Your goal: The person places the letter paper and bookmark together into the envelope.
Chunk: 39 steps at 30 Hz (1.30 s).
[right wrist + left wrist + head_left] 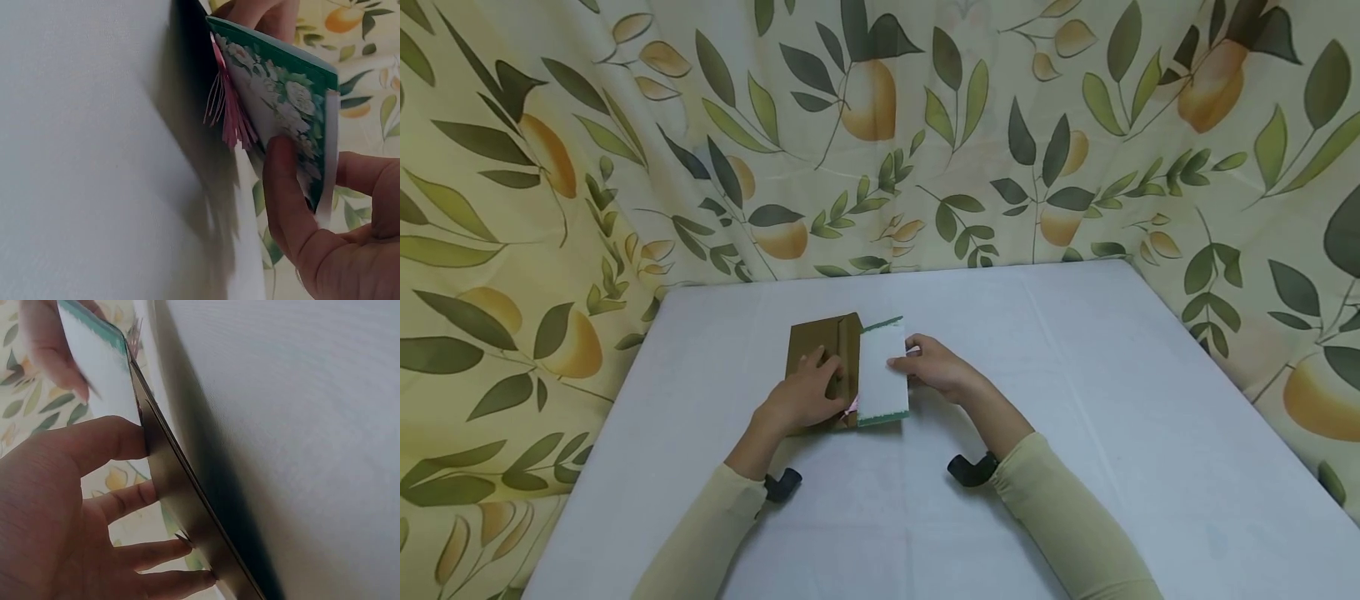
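Note:
A brown, flat envelope-like folder (815, 335) lies on the table. My left hand (805, 398) rests on it, with spread fingertips touching its surface; in the left wrist view these fingers (119, 503) reach to its brown face. At the folder's right edge is a white card (882, 371) with green borders. My right hand (943, 367) pinches the card's right side, thumb on top and fingers beneath. Seen from below in the right wrist view, the card carries a floral print (294, 100) edged in green. A pink tassel (232, 119) hangs along its inner side.
A white cloth (1037, 333) covers the table. Behind and at both sides hangs a curtain (910, 192) printed with leaves and orange fruit. Each wrist wears a small black device, one on the left (784, 485) and one on the right (972, 470).

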Each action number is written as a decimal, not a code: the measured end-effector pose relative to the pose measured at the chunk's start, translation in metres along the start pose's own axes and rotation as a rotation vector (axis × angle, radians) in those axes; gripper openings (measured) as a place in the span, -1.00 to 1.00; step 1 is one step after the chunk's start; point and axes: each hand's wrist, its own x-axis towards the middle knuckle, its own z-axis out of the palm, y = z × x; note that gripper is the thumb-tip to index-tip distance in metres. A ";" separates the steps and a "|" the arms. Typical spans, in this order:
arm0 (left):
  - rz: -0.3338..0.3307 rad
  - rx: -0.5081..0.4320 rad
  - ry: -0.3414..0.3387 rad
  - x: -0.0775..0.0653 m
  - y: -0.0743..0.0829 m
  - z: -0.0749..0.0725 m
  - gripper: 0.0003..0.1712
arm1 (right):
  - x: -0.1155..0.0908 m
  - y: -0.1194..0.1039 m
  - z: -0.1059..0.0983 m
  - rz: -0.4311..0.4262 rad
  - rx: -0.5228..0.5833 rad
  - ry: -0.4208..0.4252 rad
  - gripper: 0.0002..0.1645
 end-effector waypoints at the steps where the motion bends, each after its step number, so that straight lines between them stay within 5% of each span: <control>1: 0.001 -0.002 -0.001 0.000 0.000 0.000 -0.68 | 0.000 -0.001 0.001 0.000 0.001 -0.001 -0.58; 20: -0.012 -0.015 -0.011 0.002 0.000 0.000 -0.67 | 0.007 -0.007 0.019 0.026 -0.199 0.136 -0.79; 39: 0.002 0.000 -0.031 0.002 0.003 0.001 -0.67 | 0.014 -0.013 0.030 -0.080 -0.366 0.293 -0.78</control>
